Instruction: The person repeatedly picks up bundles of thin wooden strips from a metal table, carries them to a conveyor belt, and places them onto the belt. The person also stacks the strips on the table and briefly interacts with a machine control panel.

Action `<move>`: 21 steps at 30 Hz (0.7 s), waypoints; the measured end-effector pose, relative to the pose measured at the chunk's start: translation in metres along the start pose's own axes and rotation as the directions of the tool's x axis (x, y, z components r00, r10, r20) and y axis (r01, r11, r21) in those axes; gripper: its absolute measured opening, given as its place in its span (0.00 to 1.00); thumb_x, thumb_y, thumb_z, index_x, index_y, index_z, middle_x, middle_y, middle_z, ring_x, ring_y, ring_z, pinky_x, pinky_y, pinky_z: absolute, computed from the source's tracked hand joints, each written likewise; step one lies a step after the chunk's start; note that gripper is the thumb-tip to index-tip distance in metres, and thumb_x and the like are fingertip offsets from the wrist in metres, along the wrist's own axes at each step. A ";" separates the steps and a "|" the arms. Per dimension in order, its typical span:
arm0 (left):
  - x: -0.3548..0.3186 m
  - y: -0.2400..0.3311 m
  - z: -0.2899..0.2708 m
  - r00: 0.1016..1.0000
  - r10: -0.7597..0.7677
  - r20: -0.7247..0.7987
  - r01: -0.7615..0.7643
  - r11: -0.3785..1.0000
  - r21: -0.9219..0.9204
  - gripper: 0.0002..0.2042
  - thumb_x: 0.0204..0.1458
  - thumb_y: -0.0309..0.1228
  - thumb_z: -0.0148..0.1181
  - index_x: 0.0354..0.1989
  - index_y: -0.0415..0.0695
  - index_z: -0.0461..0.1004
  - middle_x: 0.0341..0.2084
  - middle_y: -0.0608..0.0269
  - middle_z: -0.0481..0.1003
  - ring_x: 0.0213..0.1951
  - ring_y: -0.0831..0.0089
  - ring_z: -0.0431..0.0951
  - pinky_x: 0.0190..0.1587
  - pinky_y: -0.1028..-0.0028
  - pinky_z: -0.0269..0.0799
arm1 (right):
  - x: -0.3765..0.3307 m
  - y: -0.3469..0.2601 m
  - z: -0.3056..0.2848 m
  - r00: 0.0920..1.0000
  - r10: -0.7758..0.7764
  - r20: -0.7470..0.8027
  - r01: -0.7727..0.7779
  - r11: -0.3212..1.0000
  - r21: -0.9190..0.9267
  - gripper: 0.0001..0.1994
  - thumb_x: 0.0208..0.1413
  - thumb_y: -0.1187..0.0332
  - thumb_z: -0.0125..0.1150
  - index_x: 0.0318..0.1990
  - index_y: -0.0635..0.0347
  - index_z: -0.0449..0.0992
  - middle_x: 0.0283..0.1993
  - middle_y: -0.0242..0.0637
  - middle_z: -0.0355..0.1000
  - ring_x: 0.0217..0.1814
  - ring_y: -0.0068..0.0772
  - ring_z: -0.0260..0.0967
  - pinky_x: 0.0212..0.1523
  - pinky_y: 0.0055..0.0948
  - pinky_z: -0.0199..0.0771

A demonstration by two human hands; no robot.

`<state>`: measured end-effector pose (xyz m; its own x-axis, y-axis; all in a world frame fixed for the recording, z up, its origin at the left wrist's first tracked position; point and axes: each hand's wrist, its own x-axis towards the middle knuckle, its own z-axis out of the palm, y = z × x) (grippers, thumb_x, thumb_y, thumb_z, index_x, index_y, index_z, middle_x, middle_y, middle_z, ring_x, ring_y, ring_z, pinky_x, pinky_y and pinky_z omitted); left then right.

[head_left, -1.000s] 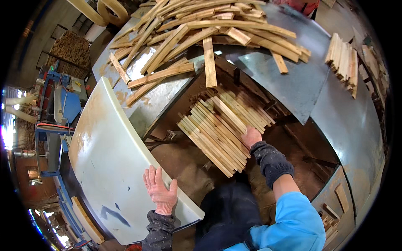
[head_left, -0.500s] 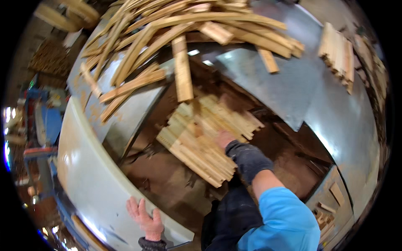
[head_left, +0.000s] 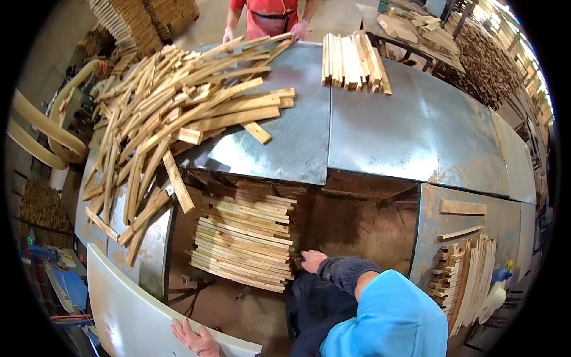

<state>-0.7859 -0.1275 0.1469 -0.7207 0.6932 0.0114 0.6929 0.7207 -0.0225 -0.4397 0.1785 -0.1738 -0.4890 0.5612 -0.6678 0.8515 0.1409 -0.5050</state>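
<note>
A layer of pale wooden strips [head_left: 244, 244] lies side by side, low in the gap between the metal tables. Just off the right ends of these strips is my right hand [head_left: 312, 260], below a dark sleeve cuff; it appears to hold nothing, its fingers loosely apart. My left hand [head_left: 195, 339], in a pinkish glove, rests with spread fingers on the edge of a curved whitish panel [head_left: 137, 303] at the lower left. Beyond the strips, one loose wooden stick [head_left: 177, 181] juts over the gap from a big heap of sticks [head_left: 178, 113].
Across the table a person in red [head_left: 270, 18] has gloved hands at the heap's far end. A row of strips [head_left: 352, 61] lies on the metal tabletop [head_left: 380, 137]. Another stack of strips [head_left: 470, 279] is on the right table, near two loose pieces. Thick hoses [head_left: 44, 134] curve at left.
My view has swung round and shows more of the tables and the person opposite. My right hand has come off the strips to beside their right ends. My left hand stays on the panel.
</note>
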 end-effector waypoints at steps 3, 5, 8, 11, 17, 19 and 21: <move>-0.002 -0.013 0.025 0.994 -0.044 -0.104 0.033 0.994 -0.107 0.28 0.56 0.34 0.64 0.66 0.37 0.77 0.77 0.38 0.65 0.78 0.35 0.61 0.80 0.41 0.55 | -0.035 0.071 -0.012 0.979 -0.068 0.193 0.130 0.936 -0.328 0.17 0.62 0.59 0.63 0.54 0.55 0.86 0.56 0.57 0.82 0.64 0.58 0.80 0.64 0.53 0.80; -0.001 -0.022 0.040 0.987 -0.076 -0.139 0.053 0.986 -0.159 0.29 0.49 0.28 0.65 0.64 0.36 0.78 0.78 0.39 0.63 0.79 0.34 0.58 0.81 0.41 0.53 | -0.055 0.115 -0.023 0.909 -0.167 0.381 0.371 0.741 -0.560 0.14 0.61 0.61 0.65 0.50 0.53 0.88 0.55 0.55 0.83 0.64 0.55 0.81 0.62 0.51 0.82; 0.004 -0.030 0.051 0.988 -0.112 -0.111 0.095 0.985 -0.145 0.29 0.48 0.27 0.65 0.63 0.35 0.78 0.79 0.40 0.63 0.80 0.37 0.58 0.83 0.46 0.52 | -0.079 0.160 -0.036 0.940 -0.110 0.324 0.270 0.820 -0.505 0.14 0.59 0.62 0.66 0.50 0.52 0.89 0.54 0.53 0.84 0.64 0.55 0.81 0.62 0.52 0.81; 0.015 -0.020 0.051 0.978 -0.194 -0.079 0.185 0.977 -0.104 0.29 0.49 0.28 0.66 0.64 0.36 0.78 0.79 0.42 0.64 0.80 0.40 0.58 0.84 0.52 0.50 | -0.102 0.198 -0.053 0.920 -0.194 0.340 0.359 0.766 -0.533 0.16 0.60 0.60 0.65 0.51 0.55 0.88 0.57 0.54 0.83 0.66 0.58 0.79 0.64 0.53 0.79; 0.013 0.107 0.076 0.983 -0.183 0.010 0.162 0.843 -0.512 0.29 0.54 0.25 0.63 0.67 0.33 0.74 0.68 0.43 0.74 0.71 0.47 0.70 0.76 0.54 0.62 | -0.132 0.238 -0.104 0.995 -0.007 0.097 0.017 0.994 -0.108 0.23 0.65 0.54 0.60 0.57 0.62 0.85 0.61 0.56 0.81 0.68 0.61 0.76 0.67 0.52 0.75; -0.009 0.168 0.097 0.990 -0.100 0.103 0.138 0.470 -0.872 0.28 0.55 0.24 0.62 0.67 0.29 0.74 0.65 0.46 0.77 0.66 0.54 0.74 0.73 0.59 0.67 | -0.135 0.247 -0.130 0.988 0.153 0.031 -0.155 0.981 0.115 0.27 0.66 0.52 0.60 0.63 0.64 0.82 0.65 0.57 0.79 0.71 0.61 0.74 0.70 0.49 0.74; -0.039 0.230 0.124 0.950 -0.045 0.309 0.311 0.230 -0.922 0.25 0.56 0.23 0.61 0.64 0.29 0.75 0.60 0.52 0.79 0.61 0.62 0.77 0.68 0.65 0.71 | -0.136 0.263 -0.161 0.987 0.157 -0.047 -0.137 0.947 0.291 0.25 0.65 0.54 0.61 0.59 0.64 0.83 0.61 0.57 0.81 0.67 0.61 0.76 0.68 0.50 0.75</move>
<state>-0.6017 0.0101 0.0173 -0.7231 0.6236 -0.2971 -0.0425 0.3892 0.9202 -0.1191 0.2711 -0.1275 -0.3401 0.6138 -0.7125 0.8182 -0.1804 -0.5460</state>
